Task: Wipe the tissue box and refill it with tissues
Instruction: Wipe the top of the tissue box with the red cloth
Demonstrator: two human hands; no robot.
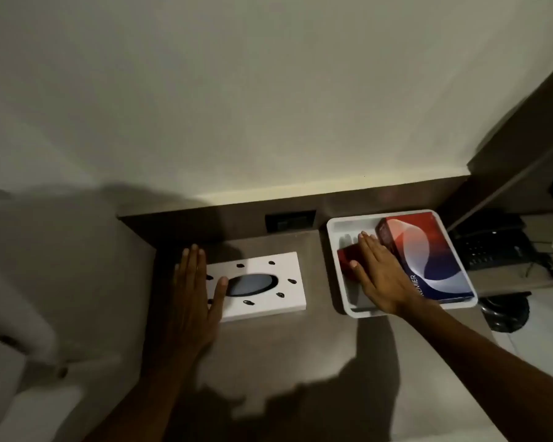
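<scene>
Your left hand (193, 288) lay flat with its fingers stretched out and together, gripping nothing, on the left end of the white tissue box (262, 285), the thumb reaching toward the dark oval opening in the lid. That box sat flat on the brown counter (300, 362) just below the middle of the frame, with small dark leaf-shaped marks ringed around the opening. To the right of centre stood a white tray (340, 282), near the box but apart from it, and in it lay a red and blue tissue pack (428, 260) (part of a printed word showed along its near edge). Your right hand (377, 275) was spread open over the tray, palm down on a red cloth (347, 256), fingers loose and not closed around it. A dark telephone (492, 247) sat at the right edge.
</scene>
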